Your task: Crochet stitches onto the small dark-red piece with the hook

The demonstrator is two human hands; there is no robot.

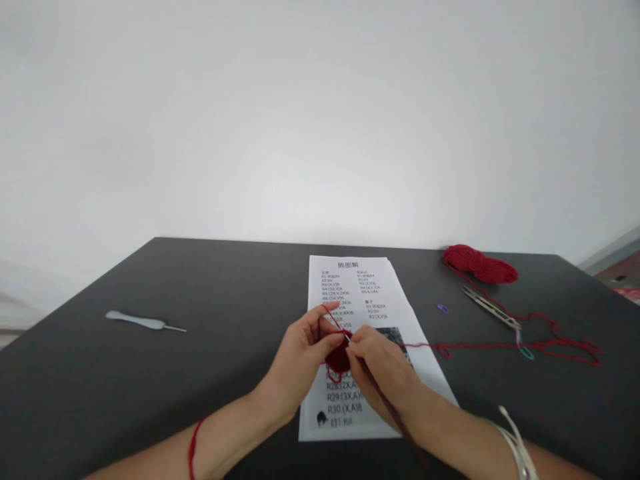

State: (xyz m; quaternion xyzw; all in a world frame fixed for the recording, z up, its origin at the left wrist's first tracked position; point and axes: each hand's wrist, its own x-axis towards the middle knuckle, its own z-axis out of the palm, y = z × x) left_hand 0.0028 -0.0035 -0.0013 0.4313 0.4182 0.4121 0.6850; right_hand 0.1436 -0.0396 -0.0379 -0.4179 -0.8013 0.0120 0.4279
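A small piece of dark red crochet (338, 360) is pinched between the thumb and fingers of my left hand (303, 343). Red yarn passes over that hand's raised forefinger. My right hand (385, 367) is closed on a crochet hook (383, 395), its brownish handle running back under the palm. The hook's metal tip meets the top edge of the red piece; the exact loop there is too small to make out. Both hands are above a printed pattern sheet (420, 363) and cover part of its text. A loose loop of yarn hangs below the piece.
A red yarn skein (480, 264) lies at the back right, its strand (480, 345) trailing across the table to my hands. Near it are thread snips (493, 308), a purple stitch marker (443, 308) and a teal one (525, 353). Another crochet hook (145, 322) with a grey handle lies left.
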